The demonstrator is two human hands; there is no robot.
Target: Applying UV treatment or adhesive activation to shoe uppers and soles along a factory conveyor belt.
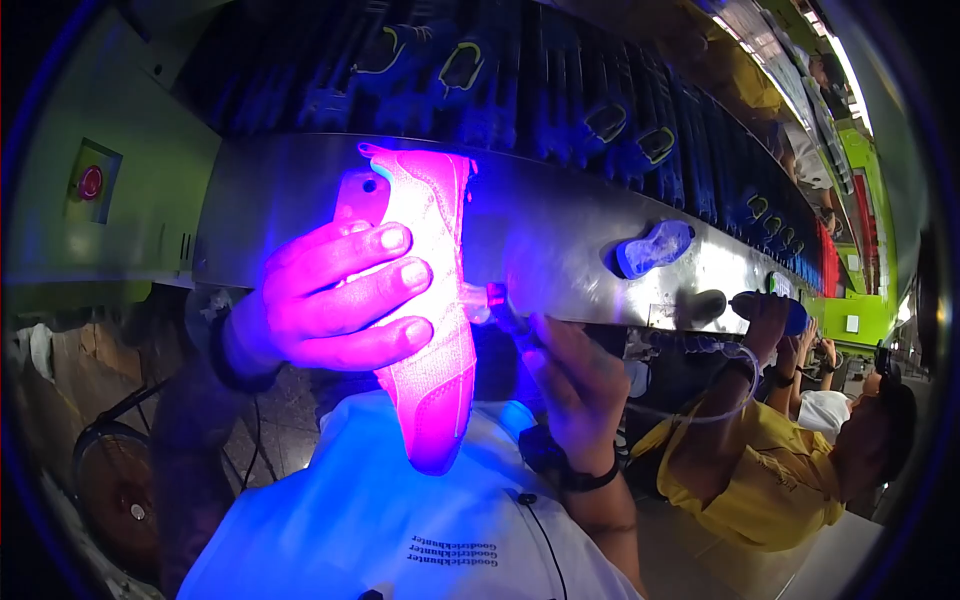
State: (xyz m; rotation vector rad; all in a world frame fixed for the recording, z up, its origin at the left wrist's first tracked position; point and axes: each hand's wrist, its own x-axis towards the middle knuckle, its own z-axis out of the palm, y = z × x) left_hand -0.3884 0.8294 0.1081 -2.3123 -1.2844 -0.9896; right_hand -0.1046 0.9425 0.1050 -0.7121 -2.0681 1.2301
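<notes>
A shoe (425,290), glowing pink under violet-blue light, is held nearly upright in front of my chest. My left hand (340,290) grips it from the left, with fingers spread over its side and the thumb hidden. From the right, my right hand (575,375) pinches a slim dark-handled tool (497,298). The tool's pale, brush-like tip meets the sole edge at the shoe's middle. Glare hides the details of that contact. A round-holed flap (362,190) shows behind the shoe, above my left hand.
A metal ledge (560,240) runs across, with a pale shoe sole (655,250) on it. Beyond lies a dark roller conveyor (540,90) carrying several shoes. Left is a green panel with a red button (91,183). At right, a person in yellow (750,470) holds a shoe (770,312).
</notes>
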